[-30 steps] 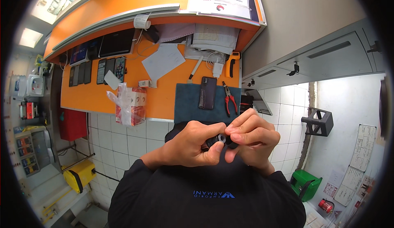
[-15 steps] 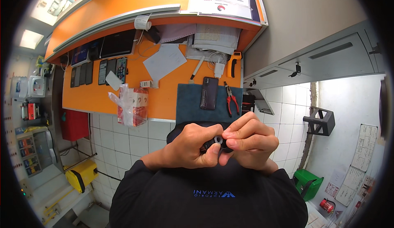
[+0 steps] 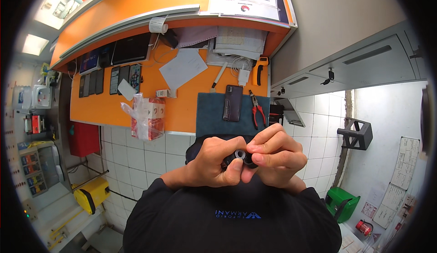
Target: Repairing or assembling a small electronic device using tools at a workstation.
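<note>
My left hand point(image 3: 213, 162) grips a small black cylindrical piece point(image 3: 239, 156) with a pale ring at its end, low in front of my body. My right hand point(image 3: 277, 157) is closed against the right side of the same piece, thumb and fingertips pinched on it, partly hiding it. Just beyond my hands is a dark teal mat point(image 3: 210, 116), on which lie a dark phone point(image 3: 232, 102) and red-handled pliers point(image 3: 259, 116). To the left, a red box point(image 3: 154, 121) wrapped in plastic stands at the orange worktop's point(image 3: 100, 109) edge.
Several phones point(image 3: 93, 82), papers point(image 3: 182, 68), a white charger point(image 3: 243, 76) and a yellow-black tool point(image 3: 260, 71) occupy the worktop. Grey cabinets point(image 3: 364, 55) are at the right, with a black stool point(image 3: 355, 133) and green bin point(image 3: 341, 203) below. A yellow case point(image 3: 88, 194) is at lower left.
Both hands have shifted slightly left, still gripping the black piece, and my right hand's fingers have moved a little lower than a second ago. The surrounding scene shifts slightly within the view.
</note>
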Action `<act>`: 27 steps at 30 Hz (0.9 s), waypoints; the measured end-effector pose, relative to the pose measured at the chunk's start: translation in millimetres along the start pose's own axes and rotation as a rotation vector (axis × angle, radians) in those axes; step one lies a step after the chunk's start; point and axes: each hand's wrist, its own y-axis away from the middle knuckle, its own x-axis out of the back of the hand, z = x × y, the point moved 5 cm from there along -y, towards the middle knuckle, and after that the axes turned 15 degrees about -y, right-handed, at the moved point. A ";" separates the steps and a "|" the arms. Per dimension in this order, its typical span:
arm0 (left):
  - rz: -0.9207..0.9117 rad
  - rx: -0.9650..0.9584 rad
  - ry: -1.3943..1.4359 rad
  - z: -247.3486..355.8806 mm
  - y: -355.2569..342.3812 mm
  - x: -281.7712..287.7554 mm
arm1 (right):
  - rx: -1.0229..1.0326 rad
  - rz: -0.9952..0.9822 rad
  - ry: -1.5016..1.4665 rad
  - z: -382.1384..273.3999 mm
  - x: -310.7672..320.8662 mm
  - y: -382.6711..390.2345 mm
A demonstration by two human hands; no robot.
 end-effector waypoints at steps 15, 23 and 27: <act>-0.056 0.090 0.085 -8.4 -4.5 7.8 | -0.031 0.000 0.037 5.3 4.0 -9.1; -0.070 0.465 0.263 -4.7 -12.4 2.2 | -0.270 0.030 -0.243 26.8 17.2 -11.1; -0.119 0.367 0.390 -8.7 -10.4 -0.2 | -0.228 0.066 -0.201 26.8 19.1 -9.9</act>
